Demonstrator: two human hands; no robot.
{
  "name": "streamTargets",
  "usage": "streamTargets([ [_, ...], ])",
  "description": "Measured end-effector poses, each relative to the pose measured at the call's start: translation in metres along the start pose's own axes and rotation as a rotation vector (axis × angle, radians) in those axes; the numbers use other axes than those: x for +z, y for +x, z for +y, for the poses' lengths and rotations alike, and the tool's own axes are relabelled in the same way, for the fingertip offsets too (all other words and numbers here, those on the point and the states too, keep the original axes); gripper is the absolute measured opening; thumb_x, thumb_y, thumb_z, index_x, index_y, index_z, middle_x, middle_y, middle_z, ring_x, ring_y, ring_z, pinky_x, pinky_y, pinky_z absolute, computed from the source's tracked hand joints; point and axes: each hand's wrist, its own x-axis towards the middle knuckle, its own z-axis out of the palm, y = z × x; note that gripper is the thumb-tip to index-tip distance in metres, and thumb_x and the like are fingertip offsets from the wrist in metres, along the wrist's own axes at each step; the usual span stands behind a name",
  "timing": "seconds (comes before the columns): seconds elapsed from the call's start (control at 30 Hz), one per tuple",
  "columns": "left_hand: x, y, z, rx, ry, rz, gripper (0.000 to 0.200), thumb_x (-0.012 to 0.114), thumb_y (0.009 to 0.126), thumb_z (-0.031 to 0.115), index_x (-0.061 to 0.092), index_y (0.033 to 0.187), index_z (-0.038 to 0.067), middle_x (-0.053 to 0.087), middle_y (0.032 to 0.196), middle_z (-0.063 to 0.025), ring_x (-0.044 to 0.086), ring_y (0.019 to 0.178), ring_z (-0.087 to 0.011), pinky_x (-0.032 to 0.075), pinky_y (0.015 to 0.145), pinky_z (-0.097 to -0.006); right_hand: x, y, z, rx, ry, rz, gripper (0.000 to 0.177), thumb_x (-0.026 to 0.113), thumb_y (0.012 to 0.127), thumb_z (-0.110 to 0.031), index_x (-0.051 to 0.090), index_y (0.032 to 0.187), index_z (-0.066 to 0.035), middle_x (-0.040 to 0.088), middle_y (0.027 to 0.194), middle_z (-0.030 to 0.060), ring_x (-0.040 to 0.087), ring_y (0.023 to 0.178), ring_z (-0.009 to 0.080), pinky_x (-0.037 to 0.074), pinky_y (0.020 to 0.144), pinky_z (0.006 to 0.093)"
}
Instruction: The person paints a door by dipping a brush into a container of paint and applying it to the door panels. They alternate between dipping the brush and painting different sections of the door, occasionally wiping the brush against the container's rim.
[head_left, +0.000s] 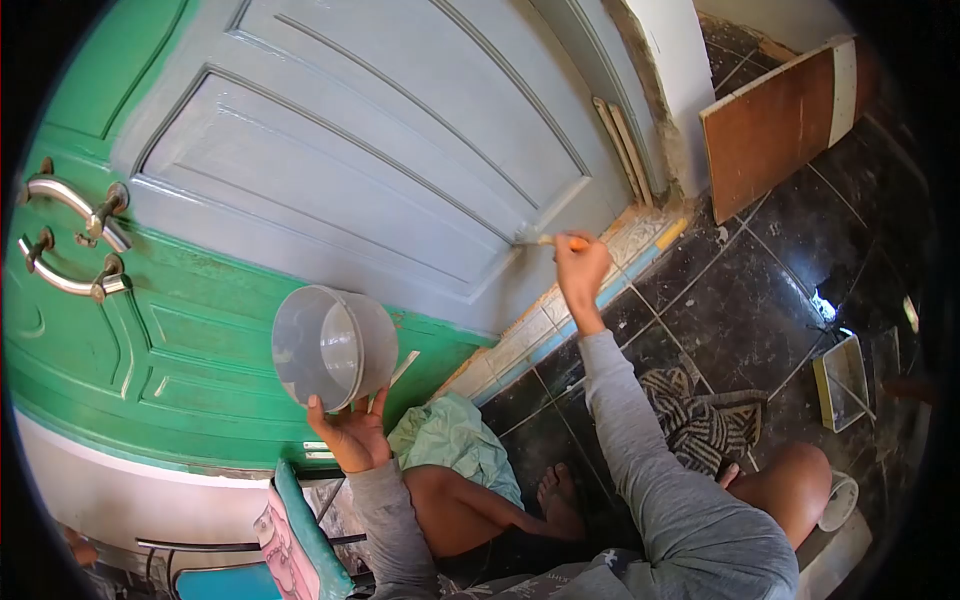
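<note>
My left hand [356, 437] holds a translucent plastic tub [372, 340] from below, its fingers spread around the base and side. A shiny grey patch shows inside the tub. In my right hand [582, 272] is a paintbrush [547, 240] with an orange handle. The brush tip meets the lower corner of a panel on the door [380, 140], where the surface is wet-looking grey. Green paint [200, 320] still shows along the door's left and near parts, around two curved metal handles [75, 200].
A tiled sill [550, 310] runs along the door's foot. On the dark tiled floor lie a patterned cloth [690, 415], a pale green sheet [455, 440] and a paint tray [843, 380]. A brown board [770, 130] stands at the right. A chair [230, 580] with a cushion [305, 535] is lower left.
</note>
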Motion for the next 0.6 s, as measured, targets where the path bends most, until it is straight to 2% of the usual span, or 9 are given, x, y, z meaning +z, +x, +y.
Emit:
streamTargets([
  [0.13, 0.002, 0.000, -0.002, 0.023, -0.002, 0.037, 0.094, 0.071, 0.081, 0.051, 0.018, 0.153, 0.023, 0.027, 0.150, -0.0178, 0.042, 0.133, -0.0409, 0.046, 0.103, -0.0653, 0.046, 0.012, -0.121, -0.380, 0.029, -0.137, 0.020, 0.070, 0.072, -0.014, 0.059, 0.062, -0.001, 0.055, 0.055, 0.0147, 0.049, 0.047, 0.0202, 0.043, 0.051, 0.0377],
  [0.2, 0.008, 0.001, -0.002, 0.043, 0.011, 0.069, 0.095, 0.072, 0.080, 0.051, 0.019, 0.153, 0.023, 0.027, 0.150, -0.0178, 0.043, 0.132, -0.0403, 0.047, 0.102, -0.0637, 0.062, 0.016, -0.179, -0.392, 0.218, -0.141, 0.017, 0.070, 0.076, -0.014, 0.064, 0.068, 0.000, 0.057, 0.053, 0.0107, 0.052, 0.049, 0.0152, 0.044, 0.052, 0.0340],
  [0.27, 0.011, 0.001, -0.005, 0.044, 0.022, 0.093, 0.095, 0.073, 0.080, 0.051, 0.020, 0.153, 0.023, 0.029, 0.149, -0.0173, 0.047, 0.128, -0.0388, 0.050, 0.098, -0.0593, 0.061, 0.014, -0.192, -0.260, 0.536, -0.170, 0.018, 0.071, 0.082, -0.013, 0.068, 0.076, 0.004, 0.063, 0.060, 0.0093, 0.059, 0.056, 0.0120, 0.047, 0.054, 0.0286],
  [0.3, 0.010, 0.002, -0.005, 0.043, 0.017, 0.089, 0.095, 0.073, 0.079, 0.051, 0.019, 0.153, 0.023, 0.027, 0.150, -0.0177, 0.044, 0.131, -0.0397, 0.048, 0.101, -0.0618, 0.059, 0.014, -0.193, -0.194, 0.693, -0.184, 0.019, 0.072, 0.084, -0.013, 0.070, 0.080, 0.006, 0.066, 0.063, 0.0086, 0.063, 0.059, 0.0104, 0.049, 0.055, 0.0259],
  [0.33, 0.008, 0.003, -0.005, 0.042, 0.012, 0.085, 0.096, 0.073, 0.079, 0.050, 0.019, 0.153, 0.023, 0.025, 0.151, -0.0181, 0.041, 0.133, -0.0407, 0.045, 0.103, -0.0644, 0.056, 0.015, -0.169, -0.163, 0.693, -0.190, 0.016, 0.069, 0.088, -0.008, 0.070, 0.084, 0.007, 0.067, 0.068, 0.0062, 0.066, 0.063, 0.0118, 0.051, 0.058, 0.0228],
  [0.4, 0.006, 0.002, -0.005, 0.041, 0.006, 0.077, 0.096, 0.073, 0.079, 0.050, 0.019, 0.154, 0.022, 0.024, 0.151, -0.0186, 0.038, 0.136, -0.0417, 0.043, 0.105, -0.0670, 0.046, 0.011, -0.093, 0.065, 0.732, -0.101, 0.017, 0.070, 0.085, -0.010, 0.071, 0.086, 0.007, 0.068, 0.067, 0.0080, 0.065, 0.061, 0.0120, 0.052, 0.058, 0.0237],
  [0.47, 0.005, 0.001, -0.003, 0.043, 0.004, 0.066, 0.096, 0.073, 0.079, 0.050, 0.020, 0.153, 0.022, 0.025, 0.151, -0.0189, 0.038, 0.136, -0.0420, 0.043, 0.105, -0.0672, 0.016, 0.005, -0.012, 0.133, 0.339, -0.020, 0.021, 0.072, 0.083, -0.012, 0.071, 0.088, 0.008, 0.069, 0.067, 0.0101, 0.066, 0.061, 0.0129, 0.052, 0.057, 0.0256],
  [0.57, 0.007, -0.003, 0.000, 0.033, 0.021, 0.065, 0.095, 0.074, 0.079, 0.050, 0.022, 0.152, 0.020, 0.028, 0.149, -0.0197, 0.039, 0.135, -0.0428, 0.042, 0.106, -0.0676, 0.001, -0.002, 0.017, 0.039, 0.028, 0.016, 0.023, 0.074, 0.078, -0.014, 0.072, 0.085, 0.008, 0.071, 0.070, 0.0144, 0.068, 0.063, 0.0162, 0.054, 0.060, 0.0309],
  [0.6, 0.006, -0.003, -0.002, 0.037, 0.021, 0.061, 0.096, 0.074, 0.078, 0.050, 0.021, 0.152, 0.021, 0.029, 0.148, -0.0200, 0.042, 0.132, -0.0416, 0.045, 0.104, -0.0653, 0.007, -0.003, -0.016, -0.012, 0.079, 0.002, 0.020, 0.072, 0.077, -0.013, 0.072, 0.082, 0.006, 0.069, 0.066, 0.0157, 0.067, 0.061, 0.0184, 0.053, 0.059, 0.0307],
])
